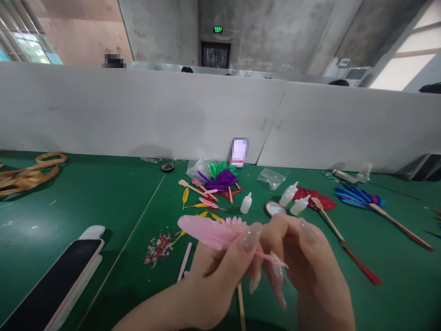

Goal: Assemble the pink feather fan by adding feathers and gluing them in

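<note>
Pink feather (206,231) held level between two bare hands above a green counter (131,184).

The feather's long axis is laid left to right, its broad vane to the left and its bare quill tilted slightly down to the right. Near the vane's base, it is pinched by the left hand (213,276), whose grip is pressed together. The quill's tip is nearer the curled right hand (320,262); whether that grip is closed on it cannot be told. Small white bottles (246,203) are seen beyond.

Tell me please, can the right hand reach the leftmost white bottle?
Probably yes: the left hand grips the pink feather, and nothing tall stands between the right hand and the bottle.
</note>
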### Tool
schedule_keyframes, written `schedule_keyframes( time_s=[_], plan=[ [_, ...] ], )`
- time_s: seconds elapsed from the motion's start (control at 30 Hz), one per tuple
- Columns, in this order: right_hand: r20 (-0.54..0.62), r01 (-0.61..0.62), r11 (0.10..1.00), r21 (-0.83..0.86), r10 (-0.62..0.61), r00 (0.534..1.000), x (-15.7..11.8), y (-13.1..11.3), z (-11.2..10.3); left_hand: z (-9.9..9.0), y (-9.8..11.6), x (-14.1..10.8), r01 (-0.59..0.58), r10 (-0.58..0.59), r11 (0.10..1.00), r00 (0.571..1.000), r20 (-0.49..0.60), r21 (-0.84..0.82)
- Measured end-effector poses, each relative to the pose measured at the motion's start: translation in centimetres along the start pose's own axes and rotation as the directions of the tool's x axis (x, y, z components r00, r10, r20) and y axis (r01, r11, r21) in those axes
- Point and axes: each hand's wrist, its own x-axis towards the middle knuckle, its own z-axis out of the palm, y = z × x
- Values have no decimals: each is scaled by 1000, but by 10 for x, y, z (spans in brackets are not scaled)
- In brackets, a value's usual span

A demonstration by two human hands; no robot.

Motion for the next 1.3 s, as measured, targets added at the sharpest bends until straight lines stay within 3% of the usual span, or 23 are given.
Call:
schedule_keyframes(
  time_s=[0.17, 0.37, 0.6, 0.73, 0.9, 0.97, 1.07, 1.13, 1.3],
  plan=[
    [38, -44, 993, -110, 49, 998, -3, -6, -1, 0, 16, 7, 138, -142, 990, 985, 101, 42],
    [135, -130, 983, -131, 148, 980, -1, -8, -7, -7, 23, 14, 195, -205, 976, 974, 100, 100],
    [135, 6, 967, -255, 30, 990, -2, -5, -4, -13, 26, 13, 174, -196, 973, 969, 149, 150],
    [115, 31, 981, -191, -10, 993, -2, -2, 0, -7, 19, 9, 116, -130, 988, 981, 142, 100],
    [79, -143, 989, -22, 145, 986, -6, 1, 5, 5, 2, 5, -37, 35, 999, 992, 124, 11],
    [93, -202, 979, 28, 199, 976, -6, 2, 7, 6, 0, 2, -42, 39, 999, 995, 94, 28],
    [108, -245, 964, 106, 233, 966, -5, 3, 12, 1, 1, -5, 42, -56, 990, 993, 106, 133],
    [102, -238, 962, 136, 226, 969, -4, 4, 14, -1, 1, -10, 78, -91, 977, 994, 57, 197],
    [32, -81, 990, 119, 78, 996, 1, 7, 18, 7, -2, -13, 15, -8, 984, 999, -36, 176]
  ],
)
